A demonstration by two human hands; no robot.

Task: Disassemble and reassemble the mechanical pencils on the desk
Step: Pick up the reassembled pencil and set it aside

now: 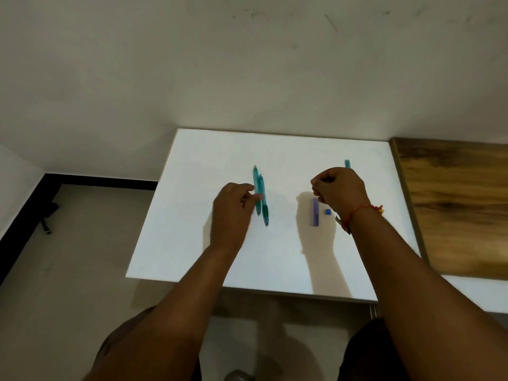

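While the two pencils (260,192) lie side by side, touching, left of centre on the white desk (192,243), treat them as light, stiff plastic tubes that will likely roll on so smooth a top. Take each by the darker grip sleeve near its lower tip, where your fingers should slip least, and twist gently; the small inner parts look easy to lose or snap.

Your left hand (232,213) reaches in from the lower left with its fingers loosely bent, and the fingertips (254,198) meet the pencils about halfway along. Whether they pinch or merely touch, I cannot tell.

Your right hand (338,191), right of centre, is clenched. A teal barrel (347,163) pokes out past the knuckles toward the top of the frame, so you seem to be gripping it.

Just below that fist a purple piece (315,213) and a small blue bit (327,212) rest near each other on the desk. A wooden board (453,202) sits at the right edge.
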